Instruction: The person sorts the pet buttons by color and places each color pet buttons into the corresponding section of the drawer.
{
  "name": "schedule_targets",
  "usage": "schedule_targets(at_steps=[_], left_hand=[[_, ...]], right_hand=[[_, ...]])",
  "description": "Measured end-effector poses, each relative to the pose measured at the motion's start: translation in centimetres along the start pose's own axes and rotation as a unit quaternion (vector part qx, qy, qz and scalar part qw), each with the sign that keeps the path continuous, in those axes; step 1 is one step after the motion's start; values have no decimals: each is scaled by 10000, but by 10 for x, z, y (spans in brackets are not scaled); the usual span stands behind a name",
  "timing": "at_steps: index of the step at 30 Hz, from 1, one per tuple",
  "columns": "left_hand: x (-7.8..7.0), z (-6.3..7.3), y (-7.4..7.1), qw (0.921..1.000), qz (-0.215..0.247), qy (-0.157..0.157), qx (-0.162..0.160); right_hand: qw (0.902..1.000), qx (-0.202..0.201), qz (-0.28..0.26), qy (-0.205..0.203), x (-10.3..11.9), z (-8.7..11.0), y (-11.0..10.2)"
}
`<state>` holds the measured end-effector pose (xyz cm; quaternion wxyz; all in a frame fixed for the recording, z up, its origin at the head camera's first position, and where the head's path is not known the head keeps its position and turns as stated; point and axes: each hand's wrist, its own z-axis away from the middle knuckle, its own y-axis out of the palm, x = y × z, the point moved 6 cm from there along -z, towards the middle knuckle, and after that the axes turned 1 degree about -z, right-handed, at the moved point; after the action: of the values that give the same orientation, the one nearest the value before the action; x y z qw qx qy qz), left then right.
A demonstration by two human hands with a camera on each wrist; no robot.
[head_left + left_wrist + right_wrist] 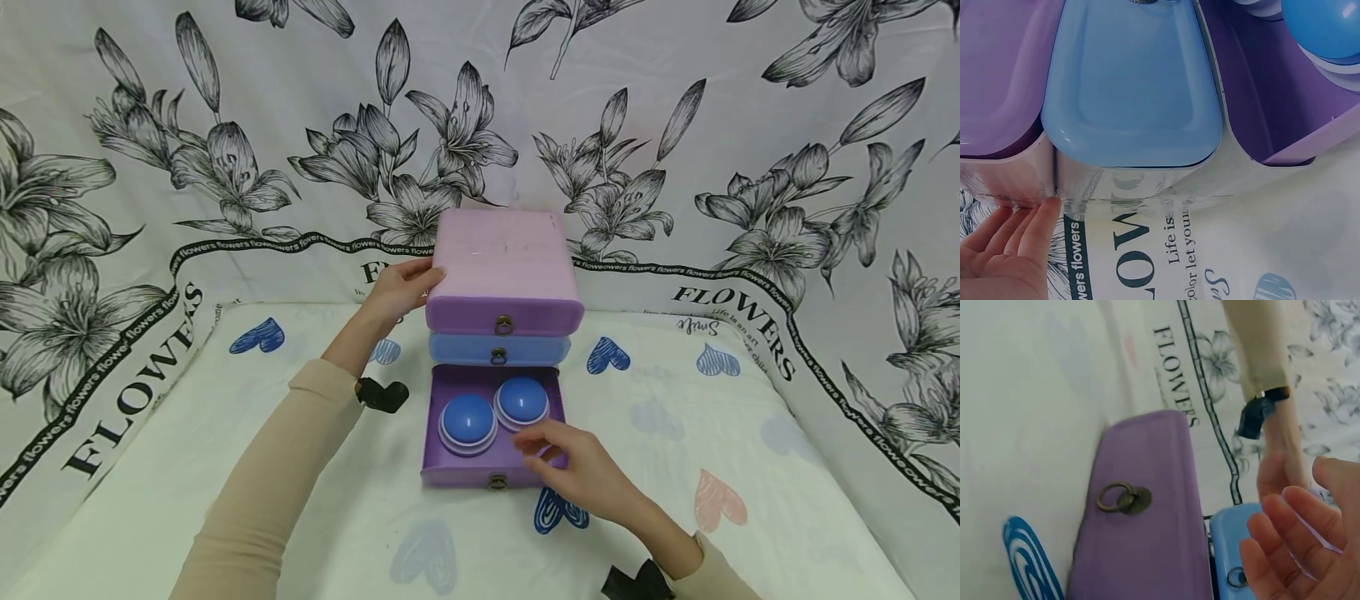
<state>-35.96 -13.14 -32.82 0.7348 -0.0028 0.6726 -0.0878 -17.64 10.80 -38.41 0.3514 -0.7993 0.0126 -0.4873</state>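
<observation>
A small drawer chest (506,254) with a pink top has its bottom purple drawer (442,467) pulled out towards me. Inside that drawer sit two round, blue-domed things with white bases, one at the left (469,418) and one farther back at the right (522,399). My left hand (405,292) touches the chest's left side near the top, its fingers straight against the wall in the left wrist view. Over the drawer's front right part hovers my right hand (573,467), fingers loosely bent, holding nothing.
Above the pulled-out drawer are a blue drawer (517,350) and an upper purple drawer (465,315), both pushed in, with ring pulls on their fronts. A white cloth (330,517) with printed hearts lies beneath; flower-printed fabric (637,50) rises behind the chest.
</observation>
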Motion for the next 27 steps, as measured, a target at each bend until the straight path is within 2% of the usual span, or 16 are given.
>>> schedule_targets(at_steps=[8,16,22,27], left_hand=[[1,-2,0,9999,-113,-11,-49],[0,0,-1,10000,-53,-4,-66],[-3,3,1,10000,9,-52,37],[-12,12,3,9999,-9,-101,112]], right_hand=[[9978,342,-345,456,-4,24,19],[9946,663,-154,787,-25,42,42],[9956,460,-92,816,-33,45,49],[9971,230,-80,719,-36,44,52]])
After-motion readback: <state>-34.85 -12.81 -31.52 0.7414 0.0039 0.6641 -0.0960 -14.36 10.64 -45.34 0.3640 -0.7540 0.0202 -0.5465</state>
